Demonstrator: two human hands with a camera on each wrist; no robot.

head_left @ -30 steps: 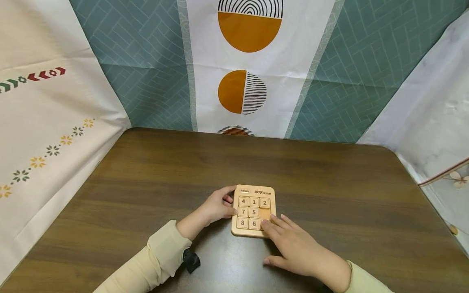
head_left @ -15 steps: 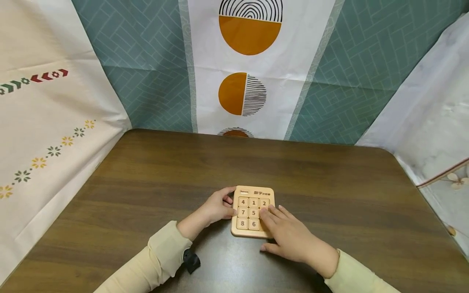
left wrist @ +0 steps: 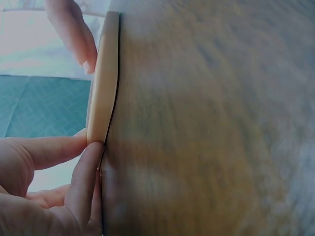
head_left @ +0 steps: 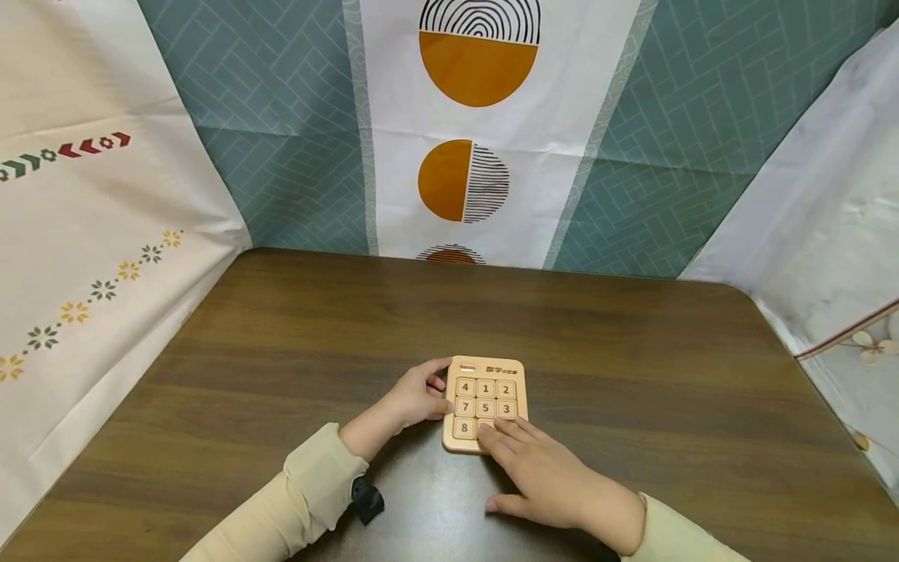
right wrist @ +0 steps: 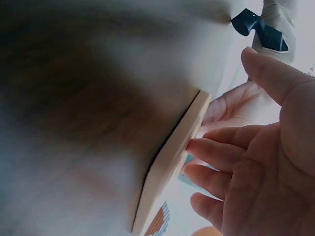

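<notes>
A pale wooden number sliding puzzle (head_left: pixel 489 367) lies flat on the brown table in the head view. Its top row reads 4, 1, 2 and its middle row 7, 5, 3. Below, the 8 tile (head_left: pixel 464 428) shows at the left; my fingers cover the rest of that row. My left hand (head_left: pixel 414 396) holds the puzzle by its left edge, with thumb and forefinger at the rim in the left wrist view. Fingers extended, my right hand (head_left: pixel 541 472) touches the bottom middle of the tile grid with a fingertip, its thumb held apart.
The wooden table (head_left: pixel 316 312) stretches around the puzzle on all sides. A green and white patterned cloth (head_left: pixel 302 140) hangs behind its far edge, with pale cloths at both sides. A black strap (head_left: pixel 367 499) sits at the left wrist.
The 3 tile has slid up from the bottom right into the gap at the middle right. My right hand has then shifted down and left to the bottom middle. My left hand stays put.
</notes>
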